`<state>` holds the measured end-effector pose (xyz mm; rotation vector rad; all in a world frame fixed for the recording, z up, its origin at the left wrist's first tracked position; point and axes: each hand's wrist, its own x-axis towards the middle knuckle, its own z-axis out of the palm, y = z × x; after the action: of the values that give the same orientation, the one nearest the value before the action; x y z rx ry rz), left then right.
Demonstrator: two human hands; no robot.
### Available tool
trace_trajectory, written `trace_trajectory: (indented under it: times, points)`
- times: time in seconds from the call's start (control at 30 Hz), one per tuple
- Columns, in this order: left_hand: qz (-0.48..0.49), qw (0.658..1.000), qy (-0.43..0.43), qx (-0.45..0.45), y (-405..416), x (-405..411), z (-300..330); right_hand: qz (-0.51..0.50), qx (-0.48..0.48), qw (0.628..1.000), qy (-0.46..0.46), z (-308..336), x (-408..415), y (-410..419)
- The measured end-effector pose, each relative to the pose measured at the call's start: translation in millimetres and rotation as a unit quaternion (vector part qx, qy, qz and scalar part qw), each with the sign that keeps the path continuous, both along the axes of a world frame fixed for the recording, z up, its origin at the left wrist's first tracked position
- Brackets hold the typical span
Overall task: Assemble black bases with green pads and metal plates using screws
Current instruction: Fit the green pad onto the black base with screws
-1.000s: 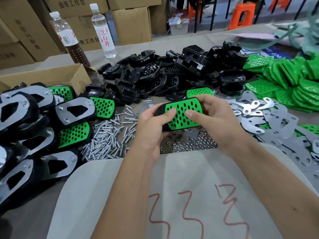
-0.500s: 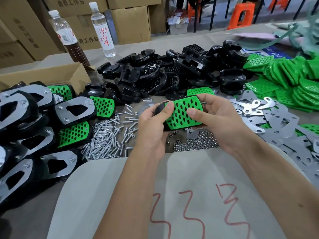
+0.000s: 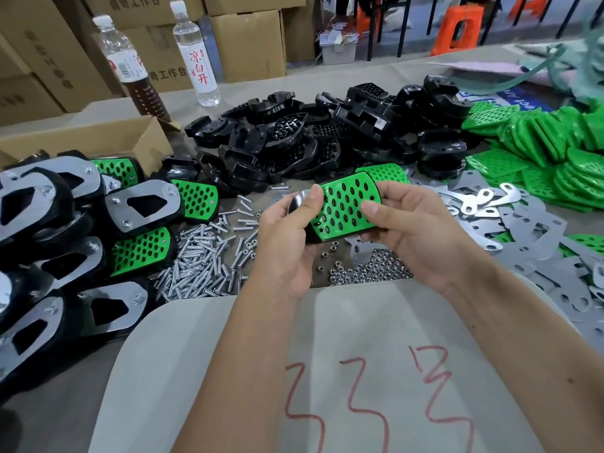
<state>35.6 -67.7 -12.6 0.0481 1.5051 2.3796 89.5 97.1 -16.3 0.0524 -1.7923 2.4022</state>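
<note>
Seating a green pad (image 3: 343,209) on a black base (image 3: 299,204), held up over the table between both hands.

Finished units with metal plates (image 3: 143,207) screwed on are heaped at the near left, so the job looks well underway, yet big piles of bare black bases (image 3: 310,138) in the far middle, green pads (image 3: 536,145) at the far right and loose plates (image 3: 523,237) on the right remain. This piece has its pad on; plate and screws (image 3: 199,266) are, I judge, still to come. The left hand (image 3: 287,243) grips the base's left end, thumb pressed on the pad's edge; the right hand (image 3: 411,230) cradles the right end, thumb flat on the pad, fingers curled beneath.
</note>
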Motion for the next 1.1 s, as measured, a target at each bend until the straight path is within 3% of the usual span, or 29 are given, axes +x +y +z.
trace_trajectory:
  times: [0.27, 0.57, 0.77, 0.9, 1.1]
  points:
    - [0.043, 0.995, 0.039, -0.078, 2, -1, -2, -0.023, 0.026, 0.999, -0.024, -3, 0, -4]
    - [-0.001, 0.999, -0.027, -0.02, -3, -1, 3, -0.009, 0.042, 0.999, 0.018, 3, 5, -2]
    - [0.053, 0.995, 0.029, -0.078, 0, -3, -4, 0.057, 0.022, 0.998, -0.016, 1, 6, 2]
    - [0.025, 0.999, 0.005, -0.046, -3, -3, -1, 0.068, 0.026, 0.997, 0.024, 4, 8, 1]
    - [0.025, 0.999, 0.014, -0.024, -3, -2, 8, 0.004, 0.036, 0.997, 0.072, 2, 5, -10]
